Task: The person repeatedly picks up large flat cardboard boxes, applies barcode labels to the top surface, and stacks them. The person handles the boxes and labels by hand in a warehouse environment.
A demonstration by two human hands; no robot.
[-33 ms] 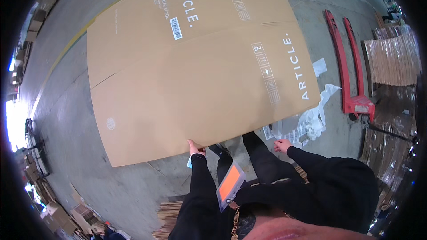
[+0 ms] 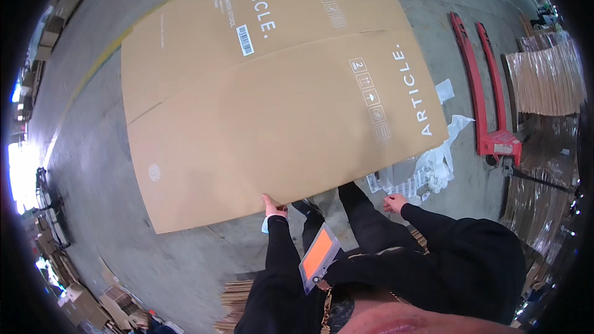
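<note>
A large brown cardboard sheet, flattened and printed in white, spreads out in front of me. It has a crease across it, a short slit on its left part and a white barcode label. At its near edge, my left hand grips the cardboard, thumb on top and the other fingers mostly hidden beneath. Something small and light blue shows beside that wrist. My right hand hangs apart from the sheet, its fingers curled in a loose fist with nothing visible in them.
Crumpled clear and white plastic wrap lies on the concrete floor by the sheet's right corner. Farther right stands a red pallet jack, beside wrapped stacks of flat cardboard. More stacked cardboard is behind my left arm.
</note>
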